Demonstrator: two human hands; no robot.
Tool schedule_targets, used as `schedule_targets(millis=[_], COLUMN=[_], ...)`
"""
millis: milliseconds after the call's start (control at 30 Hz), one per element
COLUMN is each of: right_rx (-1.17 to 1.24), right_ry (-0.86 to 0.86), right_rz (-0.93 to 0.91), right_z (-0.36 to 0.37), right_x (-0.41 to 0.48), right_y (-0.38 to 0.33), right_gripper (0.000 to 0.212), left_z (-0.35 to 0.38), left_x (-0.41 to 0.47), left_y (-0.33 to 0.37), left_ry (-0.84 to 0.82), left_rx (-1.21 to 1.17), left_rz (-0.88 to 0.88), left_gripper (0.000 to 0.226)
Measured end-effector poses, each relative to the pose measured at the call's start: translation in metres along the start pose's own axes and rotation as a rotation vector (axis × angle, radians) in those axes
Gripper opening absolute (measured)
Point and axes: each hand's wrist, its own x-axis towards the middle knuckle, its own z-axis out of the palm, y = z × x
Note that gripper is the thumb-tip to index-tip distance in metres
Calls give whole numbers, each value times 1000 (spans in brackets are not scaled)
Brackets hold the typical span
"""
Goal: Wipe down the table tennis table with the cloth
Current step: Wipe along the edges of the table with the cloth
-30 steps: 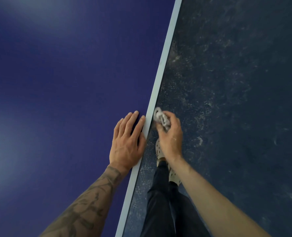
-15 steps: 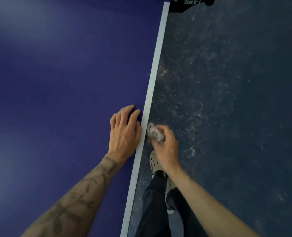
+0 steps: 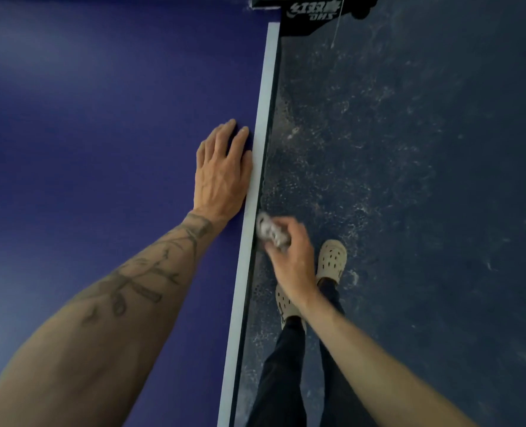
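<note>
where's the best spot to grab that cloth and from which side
Grip the cloth round its bunched middle, coming from the floor side, as the right hand does. It is a small crumpled wad against the side edge of the table, so that approach likely leaves its table-facing side free to wipe.

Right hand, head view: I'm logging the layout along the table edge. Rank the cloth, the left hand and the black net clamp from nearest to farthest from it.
1. cloth: gripped by the right hand, against the table's side edge.
2. left hand: flat on the blue tabletop, just across the edge.
3. net clamp: far along the edge, at the top of the view.
</note>
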Motion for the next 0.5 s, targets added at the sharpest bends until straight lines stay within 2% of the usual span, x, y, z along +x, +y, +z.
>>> schedule_targets(millis=[100,200,300,500], right_rx=[-18,22,-12,-19], right_ry=[-38,25,96,-40], right_rz=[23,9,-37,-17], right_z=[-5,-5,-8,-17], right_x=[1,60,114,71], right_y=[4,-17,-40,-30], right_gripper=[33,25,29,35], left_z=[5,8,9,8], left_x=[13,14,15,18], left_y=[3,3,0,-1], left_ry=[45,82,82,55], left_rx=[13,18,20,12], left_rz=[-49,-53,-51,-66], left_gripper=[43,44,45,49])
